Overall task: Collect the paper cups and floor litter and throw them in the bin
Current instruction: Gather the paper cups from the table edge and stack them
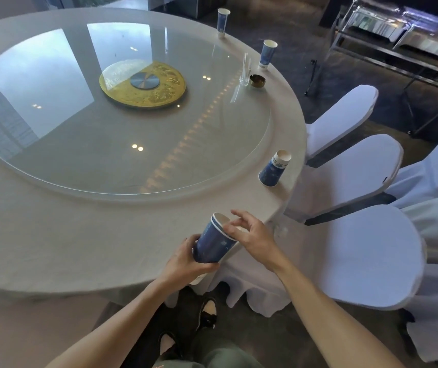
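My left hand (pixel 186 257) grips a stack of nested blue paper cups (pixel 214 241), tilted, over the near edge of the round table (pixel 53 235). My right hand (pixel 249 235) touches the stack's rim with its fingertips, fingers spread. An upside-down blue cup (pixel 275 168) stands near the table's right edge. Two upright blue cups stand further along the rim, one (pixel 267 54) at the right and one (pixel 223 22) at the far side. No bin or floor litter is in view.
A glass turntable (pixel 106 155) with a gold centre disc (pixel 143 85) covers most of the table. A clear glass (pixel 245 73) and a small brass ashtray (pixel 257 81) sit near the right rim. White-covered chairs (pixel 358 248) line the right side. A metal trolley (pixel 404 35) stands at the back right.
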Tool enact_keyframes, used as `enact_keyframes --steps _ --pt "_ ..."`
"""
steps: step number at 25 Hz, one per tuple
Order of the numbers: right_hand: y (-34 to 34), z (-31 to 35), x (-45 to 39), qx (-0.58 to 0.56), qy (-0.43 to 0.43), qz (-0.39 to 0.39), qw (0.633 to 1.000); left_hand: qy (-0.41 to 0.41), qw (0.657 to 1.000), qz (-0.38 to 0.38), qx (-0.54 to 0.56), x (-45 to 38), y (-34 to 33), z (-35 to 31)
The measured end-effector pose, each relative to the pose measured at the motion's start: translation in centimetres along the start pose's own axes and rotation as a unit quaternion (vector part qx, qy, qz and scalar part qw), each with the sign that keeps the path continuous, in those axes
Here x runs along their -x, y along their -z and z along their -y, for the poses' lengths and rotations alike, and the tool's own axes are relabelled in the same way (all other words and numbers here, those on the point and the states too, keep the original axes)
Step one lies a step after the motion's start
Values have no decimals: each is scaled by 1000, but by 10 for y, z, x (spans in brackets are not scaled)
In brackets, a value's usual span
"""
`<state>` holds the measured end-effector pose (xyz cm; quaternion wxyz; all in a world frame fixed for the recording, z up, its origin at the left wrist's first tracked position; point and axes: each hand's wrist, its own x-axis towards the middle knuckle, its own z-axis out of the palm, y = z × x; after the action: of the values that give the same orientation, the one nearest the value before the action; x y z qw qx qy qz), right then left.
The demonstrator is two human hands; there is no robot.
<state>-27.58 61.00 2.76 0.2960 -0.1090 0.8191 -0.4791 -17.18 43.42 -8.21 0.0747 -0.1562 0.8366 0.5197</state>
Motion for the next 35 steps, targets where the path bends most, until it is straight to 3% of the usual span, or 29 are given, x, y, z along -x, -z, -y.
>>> enact_keyframes --steps 9,11,13,14,17,22,24,29,31,32,35 --pt "23 -15 -47 50 -25 80 995 45 999 1 24 -17 -6 -11" --pt "48 -18 -77 84 1 52 995 61 998 -2 20 -33 -9 -19" --pt "83 -22 -118 203 58 -19 977 78 996 -25 25 -48 -18 -26" --pt "103 -23 -139 305 96 -51 946 86 995 -34 30 -54 -23 -30" --pt "162 -33 -202 583 169 -78 791 108 993 -42 31 -71 -48 -46" --pt "212 -37 -271 767 180 3 616 148 985 -55 63 -81 -92 -76" --pt "220 -42 -288 799 173 37 574 159 982 -63 83 -78 -107 -85" --pt "222 -61 -299 822 147 58 548 184 972 -97 106 -65 -132 -93" --pt "223 -66 -296 820 105 43 561 184 971 -109 109 -59 -138 -96" --pt "224 -69 -294 804 88 35 587 181 970 -115 111 -57 -139 -98" --pt "239 -83 -278 701 47 10 711 169 966 -145 134 -58 -138 -100"
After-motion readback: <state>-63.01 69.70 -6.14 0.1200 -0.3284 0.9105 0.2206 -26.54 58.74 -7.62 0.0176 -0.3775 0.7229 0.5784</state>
